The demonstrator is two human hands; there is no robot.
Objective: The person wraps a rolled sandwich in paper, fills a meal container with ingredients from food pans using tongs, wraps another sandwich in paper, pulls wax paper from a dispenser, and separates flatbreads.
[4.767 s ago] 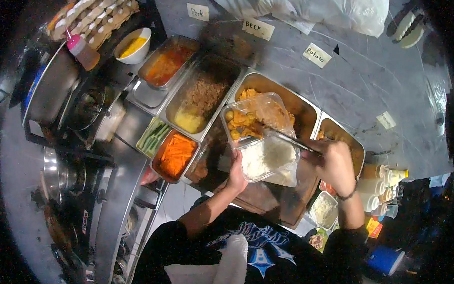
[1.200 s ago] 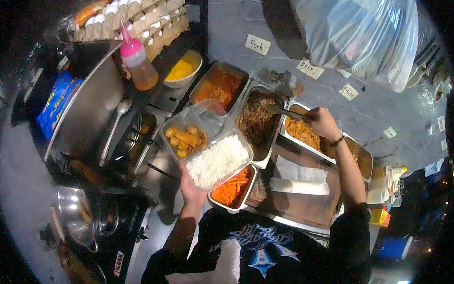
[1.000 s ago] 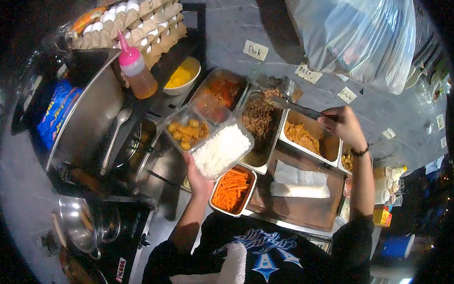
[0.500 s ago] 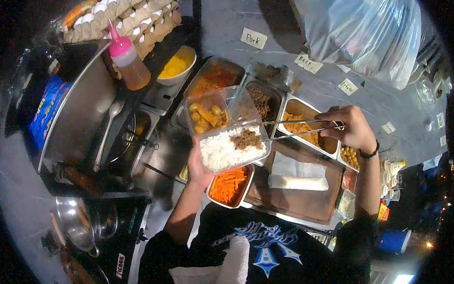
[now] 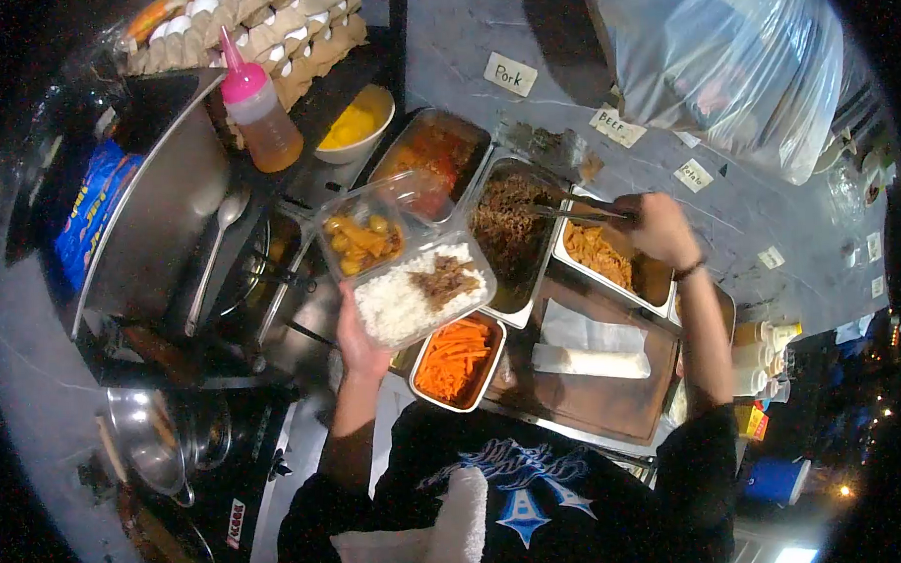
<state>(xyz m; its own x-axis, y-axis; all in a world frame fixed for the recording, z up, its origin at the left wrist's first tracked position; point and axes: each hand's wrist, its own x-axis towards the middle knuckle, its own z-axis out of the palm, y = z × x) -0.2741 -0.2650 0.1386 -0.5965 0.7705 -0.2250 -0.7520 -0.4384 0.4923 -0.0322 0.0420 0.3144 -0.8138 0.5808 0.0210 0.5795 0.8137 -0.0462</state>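
Head view | left hand clasped on lower-left corner of clear container, which extends rightward from grip | right hand closed round tongs, tips at shredded meat | cards read "Pork", "BEEF", "Potato"

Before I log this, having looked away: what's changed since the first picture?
Shredded meat now lies on the rice. The container moved left, near the carrots; the tongs moved left to the meat pan. Left hand still holds the container, right hand the tongs.
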